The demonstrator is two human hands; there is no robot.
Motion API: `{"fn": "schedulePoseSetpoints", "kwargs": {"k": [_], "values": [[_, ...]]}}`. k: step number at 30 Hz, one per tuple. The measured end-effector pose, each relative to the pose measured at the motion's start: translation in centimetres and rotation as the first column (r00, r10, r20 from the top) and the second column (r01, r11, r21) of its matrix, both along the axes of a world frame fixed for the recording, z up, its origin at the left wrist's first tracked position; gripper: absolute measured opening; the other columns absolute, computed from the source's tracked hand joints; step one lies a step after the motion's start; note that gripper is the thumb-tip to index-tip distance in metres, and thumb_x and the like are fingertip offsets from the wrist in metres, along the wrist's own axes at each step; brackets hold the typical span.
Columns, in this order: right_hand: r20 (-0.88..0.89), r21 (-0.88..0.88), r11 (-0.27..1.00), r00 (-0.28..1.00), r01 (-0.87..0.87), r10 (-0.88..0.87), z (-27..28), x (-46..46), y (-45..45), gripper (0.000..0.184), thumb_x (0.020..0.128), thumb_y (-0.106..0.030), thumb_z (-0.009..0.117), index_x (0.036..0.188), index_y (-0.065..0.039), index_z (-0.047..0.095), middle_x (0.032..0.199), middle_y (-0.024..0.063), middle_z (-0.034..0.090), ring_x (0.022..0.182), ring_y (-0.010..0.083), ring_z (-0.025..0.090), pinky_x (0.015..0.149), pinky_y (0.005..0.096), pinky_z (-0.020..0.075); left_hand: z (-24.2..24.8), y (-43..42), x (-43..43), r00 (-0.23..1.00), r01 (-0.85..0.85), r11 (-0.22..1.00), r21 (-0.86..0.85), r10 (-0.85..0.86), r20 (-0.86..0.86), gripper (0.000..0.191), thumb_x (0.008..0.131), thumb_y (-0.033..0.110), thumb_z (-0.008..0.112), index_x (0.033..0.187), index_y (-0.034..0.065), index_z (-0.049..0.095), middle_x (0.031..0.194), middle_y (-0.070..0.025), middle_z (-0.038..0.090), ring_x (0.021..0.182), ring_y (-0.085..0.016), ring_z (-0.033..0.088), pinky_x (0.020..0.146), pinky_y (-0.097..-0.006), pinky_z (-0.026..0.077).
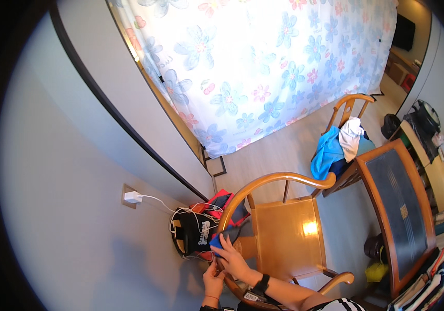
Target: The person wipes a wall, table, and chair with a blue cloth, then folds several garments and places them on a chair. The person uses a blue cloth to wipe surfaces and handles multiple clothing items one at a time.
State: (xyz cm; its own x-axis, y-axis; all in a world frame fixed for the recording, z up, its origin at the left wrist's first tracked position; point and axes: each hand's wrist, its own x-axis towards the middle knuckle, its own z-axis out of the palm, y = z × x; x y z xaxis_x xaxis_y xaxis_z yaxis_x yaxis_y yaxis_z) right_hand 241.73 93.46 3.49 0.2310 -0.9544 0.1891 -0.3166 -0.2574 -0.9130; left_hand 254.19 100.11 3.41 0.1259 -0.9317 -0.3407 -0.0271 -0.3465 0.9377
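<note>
A wooden armchair with a curved backrest rail stands before me. My right hand rests with fingers spread on a blue cloth at that rail. Just below and left of it, my left hand is raised beside the rail, fingertips near a thin cord; whether it grips the cord cannot be told. Behind the chair back sits a black bag with white print, white cables lying over it, beside a red and dark bag. A white charger is plugged into the wall socket.
A wooden chair holds blue and white clothes. A dark-topped wooden table stands at right, with folded clothes at its near end. Beyond are a cluttered desk and a floral curtain. A grey wall bounds the left.
</note>
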Motion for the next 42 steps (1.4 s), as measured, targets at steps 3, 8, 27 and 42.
{"fn": "schedulePoseSetpoints", "kwargs": {"k": [3, 8, 27, 42], "values": [[-0.06, -0.181, 0.98, 0.996, -0.081, 0.071, -2.1, 0.9, -6.8, 0.048, 0.077, 0.006, 0.059, 0.123, -0.007, 0.063, 0.148, 0.0249, 0.037, 0.14, 0.041, 0.031, 0.114, 0.0446, 0.0297, -0.8, 0.5, 0.2, 0.998, -0.026, 0.999, -0.02, 0.024, -0.054, 0.066, 0.082, -0.012, 0.064, 0.143, -0.0038, 0.041, 0.124, -0.0117, 0.061, 0.106, -0.016, 0.061, 0.092, -0.0284, 0.049], [-0.393, -0.188, 0.978, 0.92, -0.094, 0.013, -2.3, 1.8, -11.1, 0.035, 0.073, 0.005, 0.057, 0.105, -0.003, 0.068, 0.13, 0.0183, 0.058, 0.13, 0.0404, 0.044, 0.114, 0.0507, 0.0279, -2.0, 1.4, 1.2, 0.984, 0.08, 0.996, -0.042, -0.073, 0.161, 0.064, 0.085, -0.005, 0.065, 0.144, -0.0015, 0.041, 0.119, -0.0097, 0.064, 0.1, -0.015, 0.061, 0.089, -0.0271, 0.049], [-0.419, 0.241, 0.783, 0.789, 0.574, -0.45, -7.8, -25.8, 35.3, 0.035, 0.069, 0.015, 0.052, 0.093, -0.005, 0.069, 0.121, 0.0124, 0.066, 0.124, 0.0314, 0.054, 0.108, 0.0381, 0.0426, -2.5, 11.1, -9.6, 0.623, 0.778, 0.606, -0.165, -0.711, 0.326, 0.03, 0.082, 0.015, 0.07, 0.109, 0.001, 0.065, 0.101, -0.0196, 0.068, 0.093, -0.032, 0.067, 0.086, -0.0384, 0.053], [-0.271, 0.025, 0.783, 0.758, 0.621, -0.592, -9.0, -21.7, 33.6, 0.047, 0.067, 0.012, 0.057, 0.103, -0.013, 0.073, 0.121, 0.0075, 0.067, 0.111, 0.0298, 0.06, 0.098, 0.0409, 0.0462, -4.3, 11.3, -9.2, 0.25, 0.941, 0.311, 0.136, -0.905, 0.345, 0.028, 0.073, 0.015, 0.078, 0.097, 0.0032, 0.073, 0.094, -0.0148, 0.071, 0.088, -0.027, 0.069, 0.082, -0.0342, 0.054]]}}
